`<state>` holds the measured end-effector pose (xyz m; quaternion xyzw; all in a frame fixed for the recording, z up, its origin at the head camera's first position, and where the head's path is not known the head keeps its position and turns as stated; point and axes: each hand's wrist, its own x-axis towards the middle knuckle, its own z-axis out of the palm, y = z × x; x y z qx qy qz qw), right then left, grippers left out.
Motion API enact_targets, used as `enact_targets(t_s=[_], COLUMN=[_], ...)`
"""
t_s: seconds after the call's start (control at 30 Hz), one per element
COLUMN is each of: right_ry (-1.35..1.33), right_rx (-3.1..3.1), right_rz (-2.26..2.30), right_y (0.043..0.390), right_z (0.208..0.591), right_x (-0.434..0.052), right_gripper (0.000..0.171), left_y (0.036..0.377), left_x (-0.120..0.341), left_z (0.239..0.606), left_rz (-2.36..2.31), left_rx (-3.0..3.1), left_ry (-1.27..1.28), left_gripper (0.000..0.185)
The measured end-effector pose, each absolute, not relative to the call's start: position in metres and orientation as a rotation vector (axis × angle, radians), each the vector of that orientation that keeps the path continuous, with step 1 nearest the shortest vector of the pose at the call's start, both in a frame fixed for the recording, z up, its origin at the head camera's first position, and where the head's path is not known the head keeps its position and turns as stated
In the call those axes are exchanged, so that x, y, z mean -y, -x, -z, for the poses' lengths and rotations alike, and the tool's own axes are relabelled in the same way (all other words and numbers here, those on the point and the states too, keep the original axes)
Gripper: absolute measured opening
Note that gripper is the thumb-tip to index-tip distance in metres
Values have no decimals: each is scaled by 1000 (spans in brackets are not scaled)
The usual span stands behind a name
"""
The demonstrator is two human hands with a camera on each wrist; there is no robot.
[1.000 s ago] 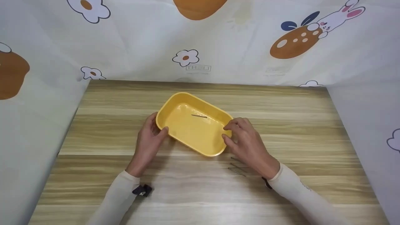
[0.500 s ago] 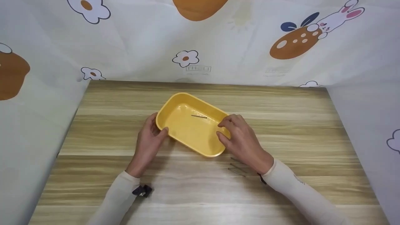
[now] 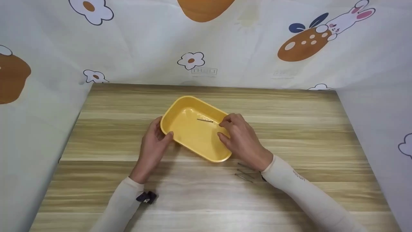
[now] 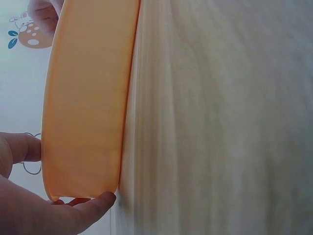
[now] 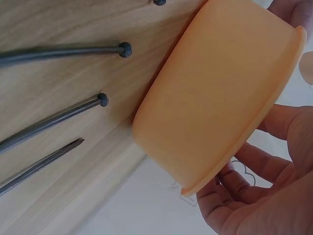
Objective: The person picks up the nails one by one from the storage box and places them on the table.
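Observation:
A yellow rectangular plastic tray with rounded corners lies slanted on the table. One nail rests inside it, toward the far wall. The left hand holds the tray's left end, thumb on the rim and fingers against the outer wall, as the left wrist view also shows. Over the right end reaches the right hand, its fingers bent loosely above the inside, thumb and fingertips apart with nothing visible between them. Several dark nails lie on the table beside the tray, partly under the right wrist in the head view.
The wood-grain table ends at a pale cloth backdrop printed with flowers and a rabbit, which also rises at both sides. A small black device is strapped at the left wrist.
The right hand has moved left and slightly away from the body, farther over the tray's inside. The left hand, the tray and the nail in it stay in place.

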<state>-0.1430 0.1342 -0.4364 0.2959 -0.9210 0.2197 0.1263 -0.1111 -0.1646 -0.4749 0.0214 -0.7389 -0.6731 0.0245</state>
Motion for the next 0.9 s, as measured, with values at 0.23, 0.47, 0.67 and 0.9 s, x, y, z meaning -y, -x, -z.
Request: enact_targets(t_s=[0.23,0.47,0.67,0.9], right_ry=[-880,-873,-862,-852], right_rx=[2692,2738,2788,2823], right_rz=[-639,-671,-648,-619], right_y=[151,160,166,171], right_z=[438,440,443,446], right_x=[-126,-119,-116,-112], right_gripper=[20,21,20,20], left_y=[112,111,112,112], left_x=[164,164,164,164], left_z=[475,474,474,474], left_rz=[2066,2073,2052,2060], left_rx=[2316,2302,2329,2324], left_ry=[-108,-116,-140,-132], left_gripper=[64,64,65,65])
